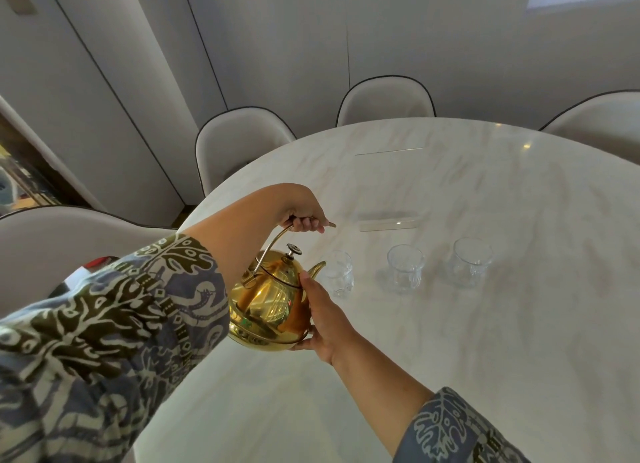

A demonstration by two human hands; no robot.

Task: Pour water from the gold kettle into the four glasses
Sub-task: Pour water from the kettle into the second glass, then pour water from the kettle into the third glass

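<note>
gold kettle (266, 303) hangs above the marble table (485, 324), spout beside the nearest of three visible glasses (337, 273). left hand (304, 216) is fisted around the arched handle; right hand (323, 320), fingers spread, cups the kettle's belly.

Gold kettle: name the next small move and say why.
Probably tip the kettle a little further forward. Its spout already sits at the rim of the nearest glass, the left hand holds the handle, the right hand steadies the body, and no water is visibly flowing.
</note>
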